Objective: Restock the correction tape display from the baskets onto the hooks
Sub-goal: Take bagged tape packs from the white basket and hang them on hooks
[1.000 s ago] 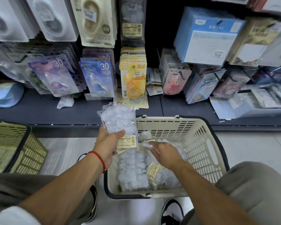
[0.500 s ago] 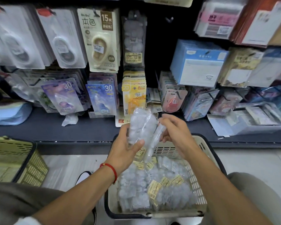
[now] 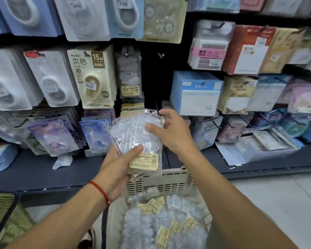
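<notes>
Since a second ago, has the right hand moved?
Yes. The right hand rose out of the white basket and now touches the clear packs above its rim.

- A basket stands near centre before the shelf, packets piled in it.
- A second basket sits at near left.
- Both hands hold a packet stack above the centre basket: left hand, right hand.
- Hanging packs fill the far wall.

Clear packets with pale yellow labels fill a beige slotted basket; a red cord circles one wrist. Far left, an olive basket; a dark grey shelf.
</notes>
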Demonstrator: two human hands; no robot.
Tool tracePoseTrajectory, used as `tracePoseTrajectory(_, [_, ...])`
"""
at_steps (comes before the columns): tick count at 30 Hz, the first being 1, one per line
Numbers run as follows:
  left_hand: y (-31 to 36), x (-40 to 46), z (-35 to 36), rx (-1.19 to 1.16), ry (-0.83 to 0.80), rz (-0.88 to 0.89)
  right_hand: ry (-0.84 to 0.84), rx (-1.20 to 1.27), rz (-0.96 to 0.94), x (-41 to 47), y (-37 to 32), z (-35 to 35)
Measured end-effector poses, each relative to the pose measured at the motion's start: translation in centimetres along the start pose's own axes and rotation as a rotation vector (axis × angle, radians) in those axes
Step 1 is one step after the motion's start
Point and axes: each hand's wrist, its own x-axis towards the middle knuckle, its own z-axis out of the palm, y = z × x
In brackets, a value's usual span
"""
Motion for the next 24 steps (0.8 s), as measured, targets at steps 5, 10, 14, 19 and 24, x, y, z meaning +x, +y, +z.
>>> tracePoseTrajectory(5, [5.6,1.9,0.5,0.043,-0.038,0.139,0.042,0.136,-0.070,1.2,-3.7,0.0])
tracePoseTrajectory(10, [8.7,2.6,-0.4,0.085,-0.076,0.253,-0.057,0.405,-0.065,3.3,-6.8,0.6])
tracePoseTrajectory(14, [9.0,3.5,-1.2,0.061,-0.036,0.286,-0.038,0.355,-0.115,4.5,-8.3,1.6])
tracePoseTrajectory(19, [9.1,4.0,-2.1,0.235,0.180,0.506,0.056,0.320,-0.195,5.0,-8.3,1.9])
tracePoseTrajectory(24, [9.6,4.1,-3.1,0.284,0.381,0.630,0.075,0.295,-0.263,6.6,-9.9,1.9])
